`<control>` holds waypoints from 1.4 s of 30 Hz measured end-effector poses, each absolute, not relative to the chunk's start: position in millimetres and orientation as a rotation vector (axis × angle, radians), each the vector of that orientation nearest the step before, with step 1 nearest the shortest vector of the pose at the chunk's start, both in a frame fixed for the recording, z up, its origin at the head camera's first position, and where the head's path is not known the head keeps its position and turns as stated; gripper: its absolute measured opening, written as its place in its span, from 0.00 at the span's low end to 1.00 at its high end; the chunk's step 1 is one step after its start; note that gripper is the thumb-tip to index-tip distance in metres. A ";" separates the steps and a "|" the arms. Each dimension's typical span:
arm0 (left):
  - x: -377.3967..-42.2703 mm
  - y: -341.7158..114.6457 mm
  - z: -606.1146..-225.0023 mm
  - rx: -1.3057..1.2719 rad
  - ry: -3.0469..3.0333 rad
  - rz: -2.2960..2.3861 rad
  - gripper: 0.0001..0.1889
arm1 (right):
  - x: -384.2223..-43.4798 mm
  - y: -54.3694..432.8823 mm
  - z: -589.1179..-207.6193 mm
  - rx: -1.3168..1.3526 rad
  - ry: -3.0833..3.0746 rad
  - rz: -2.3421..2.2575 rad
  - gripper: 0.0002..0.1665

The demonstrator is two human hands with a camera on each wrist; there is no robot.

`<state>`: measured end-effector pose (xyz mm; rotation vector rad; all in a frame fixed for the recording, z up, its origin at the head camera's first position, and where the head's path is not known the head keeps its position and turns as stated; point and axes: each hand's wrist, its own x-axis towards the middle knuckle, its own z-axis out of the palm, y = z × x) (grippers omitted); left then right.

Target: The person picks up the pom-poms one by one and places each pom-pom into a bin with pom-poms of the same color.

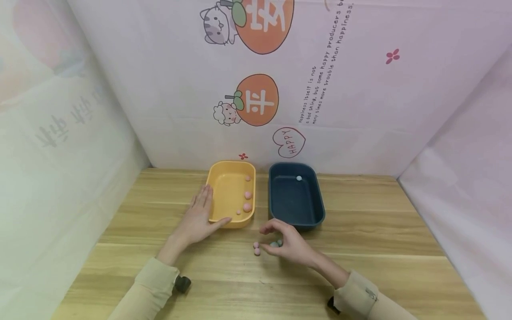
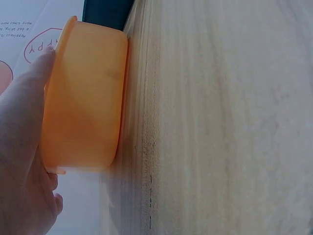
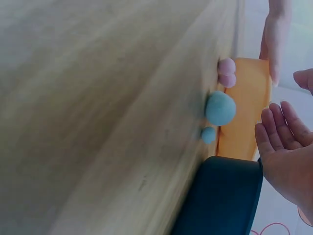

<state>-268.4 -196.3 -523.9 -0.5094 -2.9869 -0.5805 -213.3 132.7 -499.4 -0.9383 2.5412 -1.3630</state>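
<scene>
My left hand rests on the yellow box, fingers straight along its left rim and thumb over the front edge. Inside lie several pink balls of differing sizes. My right hand hovers in front of the dark blue box, thumb and fingers apart with nothing between them. Right by it on the table are a larger teal ball and a smaller teal ball, partly hidden by the hand in the head view. Two pink balls sit together just left of the right thumb.
One pale blue ball lies at the back of the dark blue box. Both boxes stand side by side on the wooden table, near a printed white cloth backdrop. White cloth also hangs at left and right.
</scene>
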 end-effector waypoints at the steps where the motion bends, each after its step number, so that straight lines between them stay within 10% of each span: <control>1: -268.4 -196.3 -523.8 -0.508 -2.987 -0.584 0.66 | -212.9 133.3 -500.7 -0.940 2.536 -1.366 0.20; 42: -267.8 -197.2 -523.5 -0.508 -2.985 -0.579 0.65 | -244.6 126.4 -575.7 -1.180 2.590 -1.276 0.09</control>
